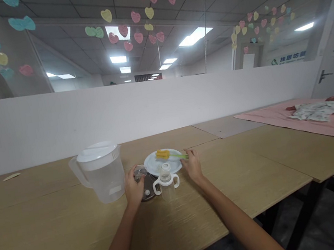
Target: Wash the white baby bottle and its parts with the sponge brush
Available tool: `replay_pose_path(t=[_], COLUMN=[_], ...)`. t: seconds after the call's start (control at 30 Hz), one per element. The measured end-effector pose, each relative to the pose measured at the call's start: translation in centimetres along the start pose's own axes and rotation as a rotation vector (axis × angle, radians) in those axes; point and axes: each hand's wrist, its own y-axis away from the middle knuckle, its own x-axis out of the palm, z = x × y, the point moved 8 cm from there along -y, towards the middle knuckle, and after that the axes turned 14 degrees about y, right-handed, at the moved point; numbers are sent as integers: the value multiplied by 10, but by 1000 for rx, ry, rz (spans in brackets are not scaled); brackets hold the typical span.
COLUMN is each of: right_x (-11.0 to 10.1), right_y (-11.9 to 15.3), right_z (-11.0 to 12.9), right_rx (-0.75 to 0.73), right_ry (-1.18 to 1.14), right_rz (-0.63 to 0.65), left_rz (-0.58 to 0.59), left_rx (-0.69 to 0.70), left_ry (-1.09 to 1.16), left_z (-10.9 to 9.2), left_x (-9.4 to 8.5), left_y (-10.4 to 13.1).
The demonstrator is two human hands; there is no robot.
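Note:
My left hand [134, 187] has its fingers around a small clear cap [140, 172], over a dark round dish [148, 188] on the table. My right hand [193, 164] pinches the green handle [178, 155] of a brush with a yellow sponge head [162, 154]. That sponge head is over a white plate [151, 164]. A clear bottle [167, 189] with a white two-handled collar stands upright between my hands, its mouth open. Behind its mouth a small white ring-like part [165, 167] lies at the plate's front edge.
A lidded clear pitcher [105, 177] stands left of my left hand. On the far right, a doll [323, 110] lies on a pink cloth [274, 118]. A flat pale piece [12, 177] is at the far left, near the white wall [151, 106].

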Motion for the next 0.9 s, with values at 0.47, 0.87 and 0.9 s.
replay_pose_path(t=[0.47, 0.87, 0.9], right_x=[2, 1, 2], right_y=[0, -1, -1], right_z=[0, 4, 4], right_rx=[44, 34, 35], right_ry=[69, 64, 61], right_rz=[73, 90, 94], left_rz=[0, 7, 5], left_rx=[2, -11, -8], left_ry=[8, 0, 4], left_z=[2, 3, 3], left_x=[1, 1, 1], left_y=[-1, 0, 0])
